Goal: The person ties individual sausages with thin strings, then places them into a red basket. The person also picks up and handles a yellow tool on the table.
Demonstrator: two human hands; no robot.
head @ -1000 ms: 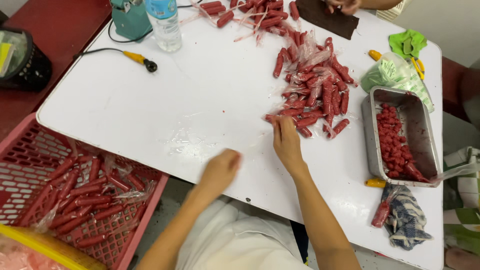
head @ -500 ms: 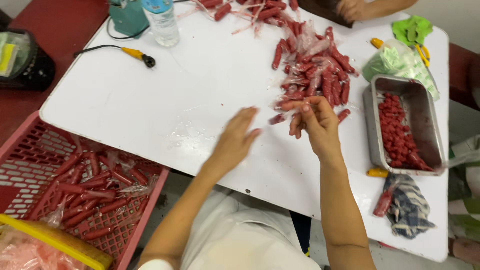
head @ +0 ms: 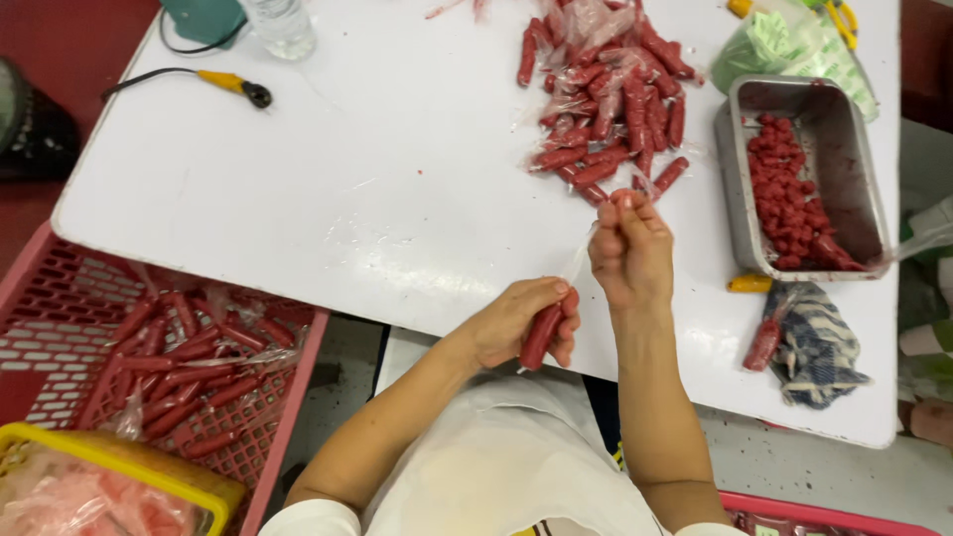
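Since half a second ago, we have drawn both hands back from the pile toward the near table edge, and one sausage has come with them. Our left hand has its fingers clamped round the red sausage, which hangs just past the edge of the white table. Our right hand holds its fingertips pinched together on the clear wrapper, stretched thin between the two hands. We judge the sausage light, soft and a little slick, best gripped round its middle, while the film looks flimsy and likely to tear. Just beyond the right hand lies the pile of wrapped sausages; right of it stands the metal tray of peeled pieces. Open tabletop spreads to the left. The red crate sits below on that side.
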